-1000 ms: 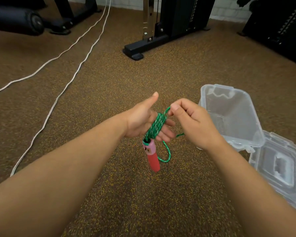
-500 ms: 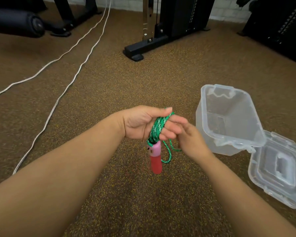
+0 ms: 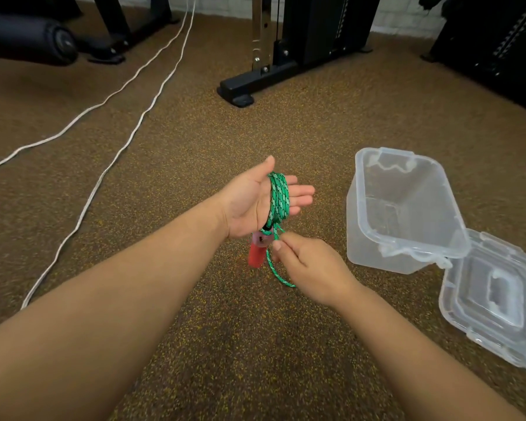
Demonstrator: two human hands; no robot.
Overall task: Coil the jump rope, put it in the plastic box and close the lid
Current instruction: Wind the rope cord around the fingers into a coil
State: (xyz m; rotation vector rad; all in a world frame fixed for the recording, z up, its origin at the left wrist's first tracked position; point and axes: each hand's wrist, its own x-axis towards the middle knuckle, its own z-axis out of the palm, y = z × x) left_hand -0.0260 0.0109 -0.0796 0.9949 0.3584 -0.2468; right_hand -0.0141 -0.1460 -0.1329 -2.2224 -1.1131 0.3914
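Observation:
A green jump rope [image 3: 278,197] is wound in several turns around the fingers of my left hand [image 3: 255,202], which is held palm up with fingers straight. Its pink and red handle [image 3: 257,249] hangs below that hand. My right hand [image 3: 308,267] sits just under the left and pinches the loose rope end, which loops down toward the floor. The clear plastic box [image 3: 407,208] stands open on the floor to the right. Its clear lid [image 3: 495,293] lies flat beside it, still attached at the near right corner.
The floor is brown speckled rubber. Two white cables [image 3: 128,132] run across it on the left. A black machine base [image 3: 255,83] stands ahead, a dark padded roller [image 3: 28,38] at far left, and more black equipment [image 3: 492,41] at far right.
My left hand has opened out flat from a curled grip. My right hand has dropped from above the coil to below it, carrying the loose end down around the hand.

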